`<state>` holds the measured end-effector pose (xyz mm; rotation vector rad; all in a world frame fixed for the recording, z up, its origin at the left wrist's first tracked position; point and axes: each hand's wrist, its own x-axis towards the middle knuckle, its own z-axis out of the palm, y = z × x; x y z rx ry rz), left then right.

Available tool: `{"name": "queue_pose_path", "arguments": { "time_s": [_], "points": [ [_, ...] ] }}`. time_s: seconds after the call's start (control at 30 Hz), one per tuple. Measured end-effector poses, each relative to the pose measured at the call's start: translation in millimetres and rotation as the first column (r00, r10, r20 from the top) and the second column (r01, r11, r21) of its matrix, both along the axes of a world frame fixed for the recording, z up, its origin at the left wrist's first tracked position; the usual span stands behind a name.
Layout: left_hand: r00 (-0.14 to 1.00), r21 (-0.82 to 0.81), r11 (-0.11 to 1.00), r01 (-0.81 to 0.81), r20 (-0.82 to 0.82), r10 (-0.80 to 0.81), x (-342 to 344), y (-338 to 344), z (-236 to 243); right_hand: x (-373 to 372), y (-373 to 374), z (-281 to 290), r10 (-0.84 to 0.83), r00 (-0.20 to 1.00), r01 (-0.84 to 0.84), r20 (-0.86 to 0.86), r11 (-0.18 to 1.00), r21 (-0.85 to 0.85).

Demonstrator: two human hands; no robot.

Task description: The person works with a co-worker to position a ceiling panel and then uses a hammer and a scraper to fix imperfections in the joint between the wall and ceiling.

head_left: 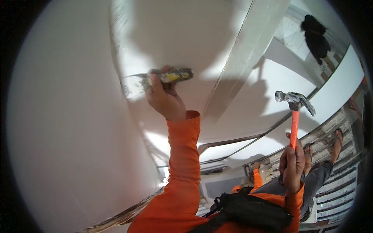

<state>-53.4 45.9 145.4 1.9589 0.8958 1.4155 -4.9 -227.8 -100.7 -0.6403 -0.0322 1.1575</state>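
My left hand (167,99) is raised in front of a white surface, its fingers wrapped round a bladed tool (173,75) with a black-and-yellow handle. The tool is blurred and smeared with white; its thin end points left, near the corner where two white surfaces meet. Whether the tip touches there, I cannot tell. Lower on the right, my right hand (292,165) grips a claw hammer (294,120) by its orange handle. The hammer is held head up, apart from the white panels, with white residue on its metal head.
A pale beam (248,50) slants across the white surface (182,39). A smooth white wall (70,116) fills the left side. At lower right, sandalled feet (338,136) stand on slatted planks (338,190). Another person's orange sleeve (257,178) shows below. A black bag (252,211) hangs across my front.
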Motion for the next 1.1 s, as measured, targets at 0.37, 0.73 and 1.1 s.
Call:
{"name": "queue_pose_path", "arguments": {
  "time_s": [0.37, 0.73, 1.1],
  "points": [
    [0.992, -0.107, 0.992, -0.065, -0.114, 0.052, 15.8, -17.2, -7.7, 81.6, 31.5, -15.6, 0.383, 0.889, -0.406, 0.252, 0.913, 0.046],
    [0.986, -0.228, 0.971, 0.074, 0.16, -0.038, 67.3, -28.3, 19.1, 130.0, 110.7, 31.6, 0.342, 0.838, -0.464, 0.425, 0.857, 0.224],
    [0.97, -0.236, 0.966, 0.107, 0.238, -0.05, 92.8, -37.3, 13.0, 132.5, 131.6, 68.4, 0.378, 0.894, -0.444, 0.243, 0.822, 0.357]
  ]
}}
